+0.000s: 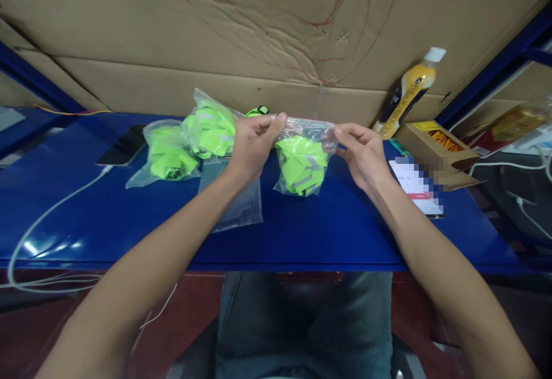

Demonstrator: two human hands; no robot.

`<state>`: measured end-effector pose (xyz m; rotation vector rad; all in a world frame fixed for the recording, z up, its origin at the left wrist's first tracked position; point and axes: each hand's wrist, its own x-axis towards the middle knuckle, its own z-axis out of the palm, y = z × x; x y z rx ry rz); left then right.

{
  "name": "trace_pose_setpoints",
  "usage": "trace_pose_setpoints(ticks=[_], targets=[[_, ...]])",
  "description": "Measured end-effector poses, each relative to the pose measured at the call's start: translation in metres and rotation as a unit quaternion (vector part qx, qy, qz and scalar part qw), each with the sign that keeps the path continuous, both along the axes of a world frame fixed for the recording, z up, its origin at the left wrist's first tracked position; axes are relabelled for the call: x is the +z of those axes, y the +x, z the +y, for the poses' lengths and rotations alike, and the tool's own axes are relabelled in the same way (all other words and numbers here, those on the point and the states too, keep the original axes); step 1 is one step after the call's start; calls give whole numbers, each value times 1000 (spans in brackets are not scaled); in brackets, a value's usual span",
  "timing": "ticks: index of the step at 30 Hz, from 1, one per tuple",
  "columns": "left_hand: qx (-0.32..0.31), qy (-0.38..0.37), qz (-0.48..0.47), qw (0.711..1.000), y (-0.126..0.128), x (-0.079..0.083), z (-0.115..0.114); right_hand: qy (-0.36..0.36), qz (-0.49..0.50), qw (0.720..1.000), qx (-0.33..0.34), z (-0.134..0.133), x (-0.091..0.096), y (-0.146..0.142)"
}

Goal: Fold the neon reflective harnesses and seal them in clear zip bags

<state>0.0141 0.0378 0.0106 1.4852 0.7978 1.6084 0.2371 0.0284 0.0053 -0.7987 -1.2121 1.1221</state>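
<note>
Both my hands hold one clear plastic bag (307,137) above the blue shelf (328,229). Inside it sits a folded neon-green band with grey reflective stripes (302,166). My left hand (252,143) pinches the bag's top left corner. My right hand (362,152) pinches the top right corner. Two more filled bags of neon-green bands (170,154) (211,129) lie to the left of my left hand. A stack of empty clear bags (239,201) lies under my left wrist.
A black phone (125,144) with a white cable (52,209) lies at the left. At the right are a second phone (416,186), an open cardboard box (440,149) and a yellow drink bottle (409,94). Cardboard sheets (215,39) form the back wall.
</note>
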Motion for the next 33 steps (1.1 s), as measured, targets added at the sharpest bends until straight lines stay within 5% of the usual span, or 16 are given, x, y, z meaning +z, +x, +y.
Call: trace_pose_setpoints(ticks=[16, 26, 33], targets=[[12, 104, 30, 994, 9, -1, -12, 72, -9, 997, -11, -7, -4, -15], [55, 85, 67, 993, 12, 1, -21, 98, -40, 991, -79, -14, -7, -26], [7, 64, 57, 996, 16, 1, -24, 43, -25, 999, -14, -21, 0, -30]])
